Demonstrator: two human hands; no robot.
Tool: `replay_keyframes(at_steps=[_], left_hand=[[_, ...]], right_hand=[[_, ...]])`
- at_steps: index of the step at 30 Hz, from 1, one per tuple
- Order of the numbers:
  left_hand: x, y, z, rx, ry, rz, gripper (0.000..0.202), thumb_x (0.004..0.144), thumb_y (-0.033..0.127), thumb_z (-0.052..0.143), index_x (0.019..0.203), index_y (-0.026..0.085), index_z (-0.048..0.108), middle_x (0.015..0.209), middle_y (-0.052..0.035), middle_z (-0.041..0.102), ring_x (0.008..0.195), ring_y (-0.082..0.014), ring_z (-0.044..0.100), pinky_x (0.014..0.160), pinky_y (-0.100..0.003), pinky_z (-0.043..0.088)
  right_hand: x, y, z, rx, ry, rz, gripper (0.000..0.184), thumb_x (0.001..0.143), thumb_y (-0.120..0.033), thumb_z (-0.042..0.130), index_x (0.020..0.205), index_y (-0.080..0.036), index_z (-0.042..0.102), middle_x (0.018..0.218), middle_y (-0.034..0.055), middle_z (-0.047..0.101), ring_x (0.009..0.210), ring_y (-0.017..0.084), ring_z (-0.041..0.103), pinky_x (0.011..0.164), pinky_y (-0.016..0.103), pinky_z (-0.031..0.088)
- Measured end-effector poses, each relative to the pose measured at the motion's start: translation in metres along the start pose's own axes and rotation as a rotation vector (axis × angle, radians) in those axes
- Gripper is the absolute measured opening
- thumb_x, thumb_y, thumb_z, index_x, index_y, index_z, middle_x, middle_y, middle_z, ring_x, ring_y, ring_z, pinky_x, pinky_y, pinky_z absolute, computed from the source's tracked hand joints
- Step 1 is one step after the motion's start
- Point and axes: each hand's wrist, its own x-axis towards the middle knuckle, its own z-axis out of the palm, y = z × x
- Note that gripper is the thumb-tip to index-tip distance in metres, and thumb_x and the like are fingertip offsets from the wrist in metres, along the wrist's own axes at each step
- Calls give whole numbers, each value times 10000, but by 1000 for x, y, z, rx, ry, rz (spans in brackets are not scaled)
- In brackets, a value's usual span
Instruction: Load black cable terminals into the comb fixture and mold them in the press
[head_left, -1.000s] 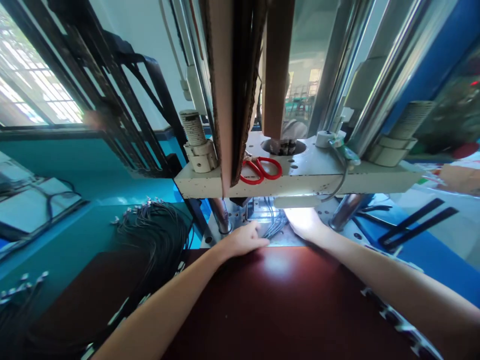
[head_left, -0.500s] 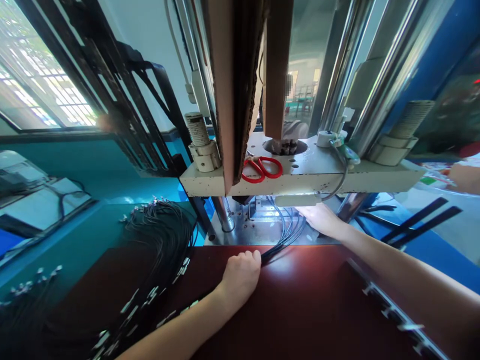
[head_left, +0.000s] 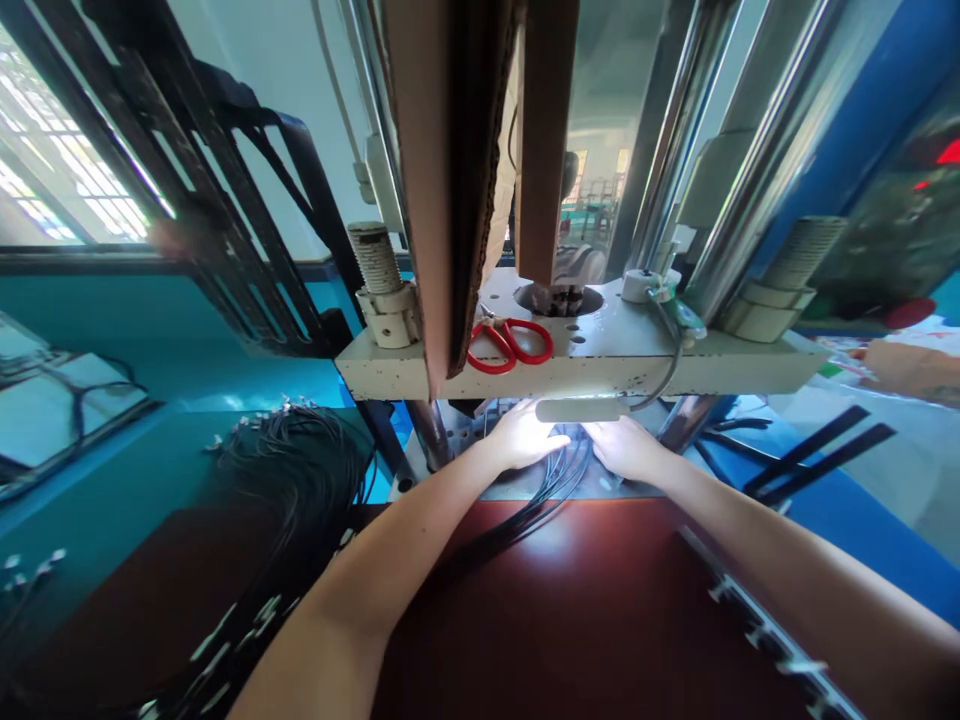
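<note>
My left hand reaches under the press crossbeam, its thumb stretched out and its fingers partly behind the white lamp bar. Beside it, my right hand is curled at the upper ends of the black cables; its fingertips are hidden, so what they pinch cannot be made out. Between the hands, the cables run from the metal press bed down over the brown tabletop, passing behind my left forearm.
Above the hands is the pale crossbeam, with red-handled scissors lying on it. A large bundle of black cables lies at the left. A metal rail with clips sits at the right. Cardboard hangs in front of the press.
My left hand has let go of the cable bundle on the tabletop and moved forward under the crossbeam. My right hand stays by the cable ends. The view has shifted slightly.
</note>
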Motion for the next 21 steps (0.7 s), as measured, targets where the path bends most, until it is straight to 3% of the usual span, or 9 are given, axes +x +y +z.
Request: replay_keyframes(at_steps=[6,13,18,21], left_hand=[[11,-17,16,-38,45,83,448,823,437,481,1226,243,517,1297,-69,505,1079,-237,514,959,-343,355],[15,-26,18,-51,25,54,473,801,434,526,1209,194,531,1234,-93,552,1150,-258,469,992,-352,328],[13,-27,13,25,-29,135,337,845,390,469,1045,160,613,1239,-104,552,1186,-243,450,1020,-333,306],[12,-29,17,116,25,165,311,854,371,459,974,144,634,1179,-114,588,1141,-243,493,998,-349,345]], right_hand=[[15,-4,2,37,-11,69,437,678,-42,453,1083,-119,600,990,142,647,945,265,582,854,364,421],[13,-2,8,50,50,211,393,745,-56,413,1066,-141,622,945,122,658,930,278,579,893,409,400],[12,-7,10,17,40,218,356,768,-29,398,1001,-133,646,911,133,664,920,281,584,889,400,399],[12,-8,10,-65,-22,202,345,780,-27,409,1013,-124,644,920,139,665,907,271,590,864,381,413]])
